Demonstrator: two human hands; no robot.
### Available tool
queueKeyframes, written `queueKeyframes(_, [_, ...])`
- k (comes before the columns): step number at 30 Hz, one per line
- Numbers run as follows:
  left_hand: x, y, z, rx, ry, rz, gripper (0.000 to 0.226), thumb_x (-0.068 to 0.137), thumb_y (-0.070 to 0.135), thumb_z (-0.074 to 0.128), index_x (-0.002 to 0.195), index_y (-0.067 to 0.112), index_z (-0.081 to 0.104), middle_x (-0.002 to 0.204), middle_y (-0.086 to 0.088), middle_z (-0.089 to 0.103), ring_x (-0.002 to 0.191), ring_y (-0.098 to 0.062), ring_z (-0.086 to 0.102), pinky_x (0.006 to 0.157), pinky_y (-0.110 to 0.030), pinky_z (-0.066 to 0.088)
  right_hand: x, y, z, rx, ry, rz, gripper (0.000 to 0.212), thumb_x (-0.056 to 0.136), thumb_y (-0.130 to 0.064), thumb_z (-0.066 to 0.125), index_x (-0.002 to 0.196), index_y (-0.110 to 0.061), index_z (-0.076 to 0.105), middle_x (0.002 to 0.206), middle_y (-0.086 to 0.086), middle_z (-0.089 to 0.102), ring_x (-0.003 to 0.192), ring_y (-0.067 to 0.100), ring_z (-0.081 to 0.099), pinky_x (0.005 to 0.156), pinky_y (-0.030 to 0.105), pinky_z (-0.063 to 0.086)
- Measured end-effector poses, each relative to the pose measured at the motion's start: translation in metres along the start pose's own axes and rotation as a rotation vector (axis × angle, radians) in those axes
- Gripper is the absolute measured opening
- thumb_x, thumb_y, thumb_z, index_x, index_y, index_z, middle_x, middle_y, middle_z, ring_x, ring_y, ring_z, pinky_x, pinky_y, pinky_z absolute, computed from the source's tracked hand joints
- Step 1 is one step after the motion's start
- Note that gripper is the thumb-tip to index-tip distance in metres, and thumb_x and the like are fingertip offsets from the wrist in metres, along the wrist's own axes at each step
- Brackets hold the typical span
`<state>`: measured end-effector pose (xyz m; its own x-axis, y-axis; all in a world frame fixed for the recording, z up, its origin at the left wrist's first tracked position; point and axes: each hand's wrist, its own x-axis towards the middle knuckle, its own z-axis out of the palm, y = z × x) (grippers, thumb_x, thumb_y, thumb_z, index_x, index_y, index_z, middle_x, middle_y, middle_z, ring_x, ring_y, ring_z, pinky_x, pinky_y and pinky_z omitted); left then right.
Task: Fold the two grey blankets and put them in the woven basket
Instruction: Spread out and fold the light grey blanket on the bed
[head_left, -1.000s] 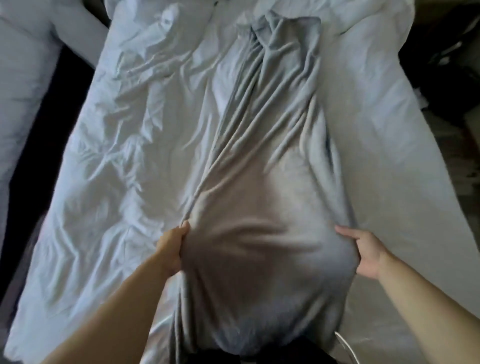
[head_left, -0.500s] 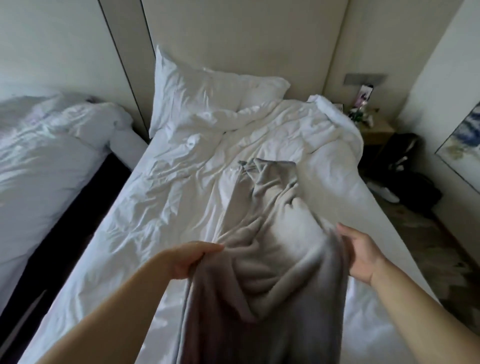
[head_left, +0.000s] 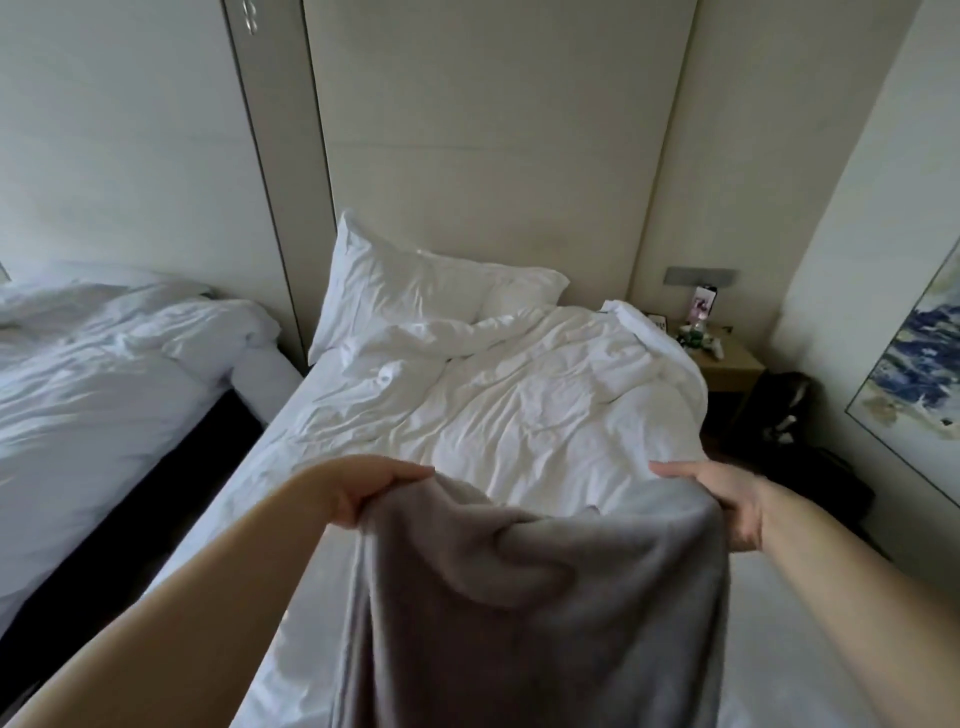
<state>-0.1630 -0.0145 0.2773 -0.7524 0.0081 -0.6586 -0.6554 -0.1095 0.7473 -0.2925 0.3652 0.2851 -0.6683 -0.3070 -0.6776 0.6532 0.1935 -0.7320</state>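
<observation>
Left hand (head_left: 363, 491) and right hand (head_left: 732, 509) curled round the upper edge of the grey blanket (head_left: 545, 597), holding it up over the foot edge of the bed (head_left: 519, 405). Looks soft, light and floppy; sags between grips. Best pinched at corners, pulled taut before folding.

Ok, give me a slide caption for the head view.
Left hand and right hand hold a grey blanket up over a rumpled white bed.
</observation>
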Motion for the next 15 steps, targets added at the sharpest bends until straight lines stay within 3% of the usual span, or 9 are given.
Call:
queueKeyframes(2, [0.001, 0.016, -0.004, -0.097, 0.134, 0.174, 0.015, 0.086, 0.021, 0.065, 0.089, 0.007, 0.063, 0.082, -0.011, 0.066, 0.073, -0.020, 0.064, 0.067, -0.031, 0.052, -0.002, -0.013, 0.004, 0.037, 0.032, -0.108, 0.022, 0.085, -0.018, 0.063, 0.102, -0.005, 0.068, 0.092, 0.020, 0.073, 0.080, 0.032, 0.072, 0.074, 0.042, 0.055])
queueKeyframes(4, [0.002, 0.029, -0.008, -0.232, 0.195, 0.303, 0.015, 0.085, 0.020, 0.062, 0.075, 0.010, 0.063, 0.067, -0.005, 0.062, 0.060, -0.015, 0.061, 0.059, -0.026, 0.051, -0.001, -0.028, 0.003, 0.280, 0.038, -0.293, 0.019, 0.094, -0.011, 0.048, 0.103, -0.006, 0.064, 0.092, 0.018, 0.072, 0.087, 0.031, 0.069, 0.078, 0.043, 0.054])
queueKeyframes(5, [0.003, 0.033, -0.012, -0.288, 0.193, 0.318, 0.019, 0.085, 0.022, 0.063, 0.071, 0.010, 0.064, 0.063, -0.004, 0.064, 0.056, -0.014, 0.063, 0.057, -0.024, 0.051, -0.003, -0.034, 0.001, 0.401, 0.023, -0.366, 0.017, 0.092, -0.006, 0.048, 0.101, -0.004, 0.062, 0.093, 0.018, 0.069, 0.091, 0.029, 0.065, 0.082, 0.040, 0.051])
queueKeyframes(7, [0.003, 0.037, -0.018, -0.295, 0.176, 0.293, 0.023, 0.083, 0.030, 0.068, 0.079, 0.007, 0.070, 0.073, -0.009, 0.071, 0.066, -0.017, 0.068, 0.064, -0.028, 0.054, -0.007, -0.042, -0.005, 0.488, -0.011, -0.365, 0.017, 0.077, -0.007, 0.060, 0.094, -0.003, 0.058, 0.093, 0.018, 0.062, 0.092, 0.026, 0.059, 0.085, 0.037, 0.048])
queueKeyframes(9, [0.002, 0.046, -0.020, -0.231, 0.143, 0.296, 0.028, 0.082, 0.033, 0.071, 0.092, 0.006, 0.071, 0.086, -0.011, 0.072, 0.076, -0.020, 0.069, 0.072, -0.032, 0.056, -0.015, -0.048, -0.008, 0.313, 0.015, -0.210, 0.031, 0.084, -0.026, 0.063, 0.092, 0.003, 0.065, 0.096, 0.023, 0.066, 0.094, 0.033, 0.063, 0.085, 0.044, 0.051])
queueKeyframes(10, [0.001, 0.053, -0.020, -0.217, 0.123, 0.319, 0.028, 0.083, 0.032, 0.070, 0.095, 0.006, 0.070, 0.086, -0.010, 0.072, 0.077, -0.019, 0.069, 0.074, -0.032, 0.055, -0.019, -0.052, -0.009, 0.194, 0.031, -0.139, 0.040, 0.083, -0.032, 0.066, 0.092, 0.007, 0.068, 0.096, 0.024, 0.070, 0.091, 0.035, 0.068, 0.078, 0.045, 0.056])
queueKeyframes(12, [-0.003, 0.069, -0.015, -0.230, 0.116, 0.371, 0.026, 0.085, 0.029, 0.068, 0.097, 0.006, 0.067, 0.081, -0.008, 0.072, 0.075, -0.018, 0.068, 0.073, -0.032, 0.054, -0.027, -0.064, -0.005, -0.003, 0.032, -0.062, 0.038, 0.071, -0.024, 0.074, 0.092, 0.008, 0.070, 0.095, 0.025, 0.072, 0.081, 0.037, 0.071, 0.062, 0.045, 0.058])
queueKeyframes(15, [-0.006, 0.092, -0.008, -0.227, 0.164, 0.374, 0.027, 0.083, 0.027, 0.070, 0.097, 0.004, 0.068, 0.080, -0.010, 0.074, 0.073, -0.019, 0.069, 0.069, -0.031, 0.054, -0.032, -0.090, 0.006, -0.052, 0.043, -0.183, 0.028, 0.077, -0.010, 0.064, 0.102, 0.003, 0.067, 0.094, 0.021, 0.073, 0.081, 0.031, 0.072, 0.070, 0.040, 0.055])
